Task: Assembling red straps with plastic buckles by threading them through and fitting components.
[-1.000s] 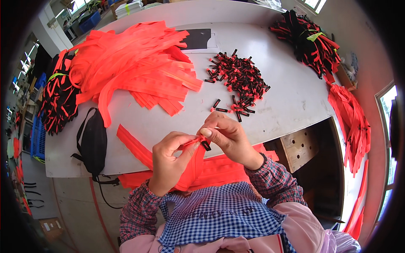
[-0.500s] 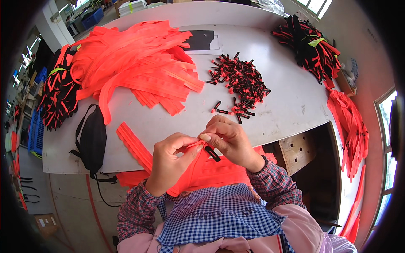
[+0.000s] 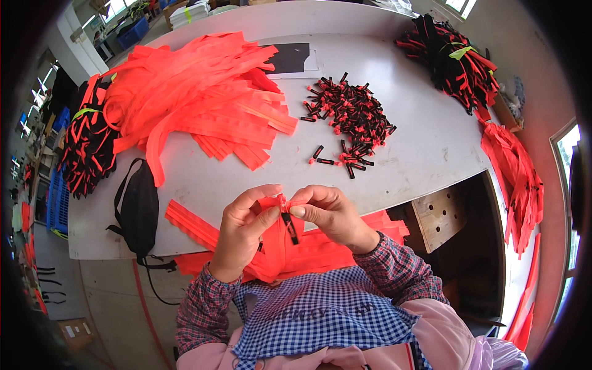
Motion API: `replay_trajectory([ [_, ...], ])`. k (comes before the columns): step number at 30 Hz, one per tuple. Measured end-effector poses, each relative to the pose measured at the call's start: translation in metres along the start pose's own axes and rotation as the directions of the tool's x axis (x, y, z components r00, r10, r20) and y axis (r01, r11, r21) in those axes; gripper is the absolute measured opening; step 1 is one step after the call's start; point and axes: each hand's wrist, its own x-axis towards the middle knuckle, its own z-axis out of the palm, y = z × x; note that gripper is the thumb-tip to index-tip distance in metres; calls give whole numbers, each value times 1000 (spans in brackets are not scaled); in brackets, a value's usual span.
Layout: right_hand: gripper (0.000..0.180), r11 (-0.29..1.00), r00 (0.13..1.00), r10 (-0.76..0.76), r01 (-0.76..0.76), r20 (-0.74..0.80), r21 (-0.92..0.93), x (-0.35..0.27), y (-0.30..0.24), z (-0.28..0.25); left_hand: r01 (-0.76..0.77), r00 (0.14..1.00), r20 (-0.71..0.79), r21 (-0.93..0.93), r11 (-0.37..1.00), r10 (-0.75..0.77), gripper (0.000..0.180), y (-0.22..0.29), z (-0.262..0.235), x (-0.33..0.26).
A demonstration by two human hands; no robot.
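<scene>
Between my hands, above my lap, hangs a coral-orange zipper slider with a black pull tab. My left hand is closed in a pinch on the end of a coral-orange zipper tape, just left of the slider. From the other side my right hand pinches the tape end close against the slider, thumb and forefinger pressed together. The slider's exact fit on the tape is too small to make out. More zipper tapes lie across my lap and over the table edge.
On the white table rest a big heap of coral zipper tapes and a pile of sliders with black pulls. Black-and-coral bundles stand at the sides. A black pouch hangs at the left edge; an open compartment gapes at right.
My right hand has shifted left and slightly down, turning its pinch toward the tape end. The black pull has swung from slanting right to hanging nearly straight down.
</scene>
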Motion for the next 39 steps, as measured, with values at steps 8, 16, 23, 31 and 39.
replay_trajectory([
  [8, 10, 987, 993, 75, -86, 88, 132, -3, 0, 0, 102, 991, 111, -217, 971, -79, 30, -3, -3, -1],
  [16, 6, 928, 988, 131, -153, 87, 340, -3, 9, 0, 146, 974, 176, -21, 989, -140, 24, 4, -4, 2],
  [23, 4, 966, 999, -30, 23, 24, 257, -12, 16, 11, 90, 973, 193, 205, 975, -130, 20, 12, -5, 6],
  [31, 5, 999, 999, 2, 0, -43, 39, -14, 5, 16, 64, 967, 228, 206, 976, -112, 24, 15, -9, 5],
  [39, 11, 821, 904, -424, 409, 54, -399, -13, -9, 21, 11, 997, 71, 379, 925, -41, 27, 22, 3, -9],
])
